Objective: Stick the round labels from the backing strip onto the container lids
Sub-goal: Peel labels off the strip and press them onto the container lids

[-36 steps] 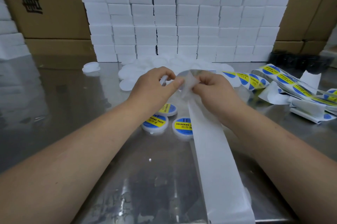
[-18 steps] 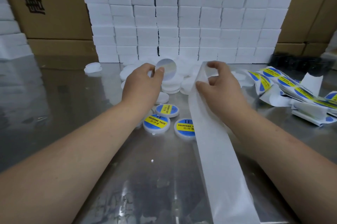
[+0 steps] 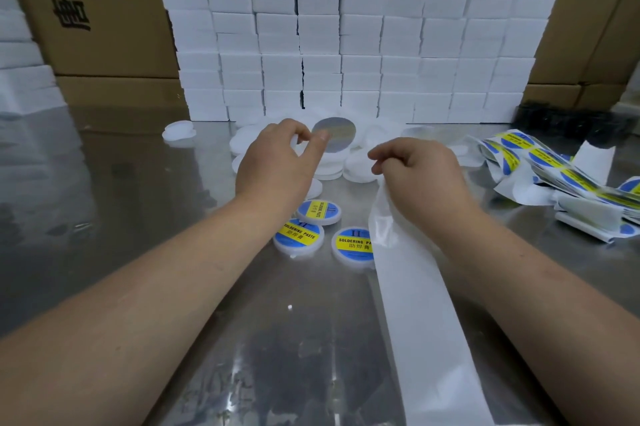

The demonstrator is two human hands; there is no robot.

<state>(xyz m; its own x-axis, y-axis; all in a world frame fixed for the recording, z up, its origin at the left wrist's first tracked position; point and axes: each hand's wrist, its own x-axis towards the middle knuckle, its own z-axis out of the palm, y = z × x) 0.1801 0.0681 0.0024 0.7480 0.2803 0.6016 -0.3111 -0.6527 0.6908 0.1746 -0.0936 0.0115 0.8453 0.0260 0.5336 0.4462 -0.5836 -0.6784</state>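
Observation:
My left hand (image 3: pixel 277 162) pinches a round label (image 3: pixel 334 139) by its edge, grey back side toward me, above a pile of plain white lids (image 3: pixel 332 165). My right hand (image 3: pixel 420 176) grips the white backing strip (image 3: pixel 422 314), which runs down toward me over the table. Three white lids bear blue and yellow labels: one at the rear (image 3: pixel 318 211), one at the front left (image 3: pixel 298 237) and one at the front right (image 3: pixel 353 245), partly under the strip.
A steel table (image 3: pixel 166 224) carries everything. A wall of white boxes (image 3: pixel 346 44) stands behind, with cardboard cartons (image 3: pixel 100 6) beyond. Loose label strip (image 3: pixel 554 176) lies crumpled at the right. A lone white lid (image 3: pixel 178 131) sits at the left.
My left hand peeled the label off the strip and carried it up and away over the lid pile. My right hand lowered the strip end and closed around it.

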